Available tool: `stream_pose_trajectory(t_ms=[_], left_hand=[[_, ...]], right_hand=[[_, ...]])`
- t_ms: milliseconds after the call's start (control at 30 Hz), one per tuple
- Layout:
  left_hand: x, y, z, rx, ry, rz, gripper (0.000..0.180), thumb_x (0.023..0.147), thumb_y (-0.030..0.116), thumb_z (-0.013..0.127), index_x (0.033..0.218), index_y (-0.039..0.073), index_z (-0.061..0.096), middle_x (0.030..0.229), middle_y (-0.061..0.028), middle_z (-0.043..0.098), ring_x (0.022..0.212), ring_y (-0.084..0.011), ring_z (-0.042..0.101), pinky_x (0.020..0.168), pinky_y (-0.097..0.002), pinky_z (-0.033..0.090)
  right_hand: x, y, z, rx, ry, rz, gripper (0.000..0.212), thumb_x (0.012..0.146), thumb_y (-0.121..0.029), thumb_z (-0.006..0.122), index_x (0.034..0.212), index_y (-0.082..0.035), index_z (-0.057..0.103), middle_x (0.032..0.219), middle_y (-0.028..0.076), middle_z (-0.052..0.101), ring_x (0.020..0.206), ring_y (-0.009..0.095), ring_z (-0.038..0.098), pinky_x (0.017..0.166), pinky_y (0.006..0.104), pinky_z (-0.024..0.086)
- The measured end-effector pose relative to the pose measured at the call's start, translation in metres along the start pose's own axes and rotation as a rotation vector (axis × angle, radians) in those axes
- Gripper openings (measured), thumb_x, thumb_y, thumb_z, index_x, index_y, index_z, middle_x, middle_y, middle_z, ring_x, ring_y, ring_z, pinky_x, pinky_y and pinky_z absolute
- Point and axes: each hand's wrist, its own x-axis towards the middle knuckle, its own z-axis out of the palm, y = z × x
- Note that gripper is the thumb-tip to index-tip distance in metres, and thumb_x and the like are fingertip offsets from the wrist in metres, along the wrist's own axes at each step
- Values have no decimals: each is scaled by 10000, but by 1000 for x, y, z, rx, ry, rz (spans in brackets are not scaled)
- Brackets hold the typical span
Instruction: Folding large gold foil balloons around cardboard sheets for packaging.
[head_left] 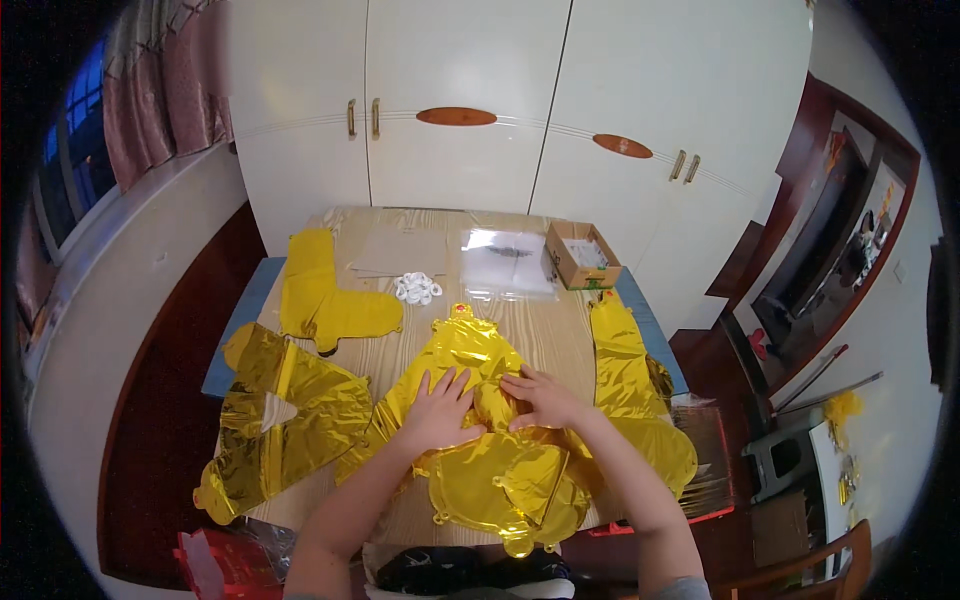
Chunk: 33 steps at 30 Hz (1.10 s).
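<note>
A shiny gold foil balloon [465,345], flat and creased, lies in front of me at the middle of the table. My left hand [438,410] rests on its left part, palm down with fingers spread. On the right side, my right hand [545,400] presses the same foil, its fingers stretched out. Between the two hands the foil bulges and wrinkles. Nearer to me, a folded part of gold foil [480,490] hangs at the table's front edge; whether it belongs to the same balloon I cannot tell.
More flat gold balloons lie at the left front [320,430], left back [310,290] and right [640,390]. Behind sit a pile of white rings [417,288], transparent plastic sleeves [508,265] and a cardboard box [583,255]. A white cabinet [460,60] stands beyond the table.
</note>
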Motion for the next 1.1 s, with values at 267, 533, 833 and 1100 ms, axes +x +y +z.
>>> stream_pose_trajectory(t_ms=[267, 533, 833, 1100], left_hand=[[-2, -4, 1, 19, -73, -27, 826, 859, 671, 457, 1408, 54, 421, 1542, -185, 245, 1436, -370, 189, 1114, -632, 141], [-59, -13, -32, -25, -243, -135, 862, 888, 655, 443, 1493, 73, 249, 1550, -196, 212, 1436, -397, 176, 1120, -622, 158], [-83, -65, -55, -162, -62, -417, 572, 843, 468, 647, 1200, 25, 589, 1447, -270, 366, 1421, -458, 165, 1125, -516, 230], [-71, -58, -66, -533, -119, -506, 535, 794, 337, 733, 1187, 16, 563, 1271, -247, 538, 1189, -366, 526, 960, -414, 447]], right_hand=[[10, -3, -5, -39, -153, 69, 1028, 704, -692, 649, 1500, -150, 289, 1569, 16, 257, 1438, 356, 203, 1139, 531, 229], [9, -3, -5, -20, -161, 72, 1035, 717, -679, 652, 1509, -142, 256, 1577, 32, 232, 1438, 370, 193, 1140, 549, 216], [7, -2, -5, 6, -145, 75, 1025, 720, -659, 668, 1502, -130, 266, 1573, 48, 242, 1438, 384, 185, 1139, 558, 210], [7, -2, -4, 26, -159, 70, 1047, 717, -663, 663, 1509, -120, 247, 1579, 64, 221, 1435, 394, 180, 1137, 556, 204]])
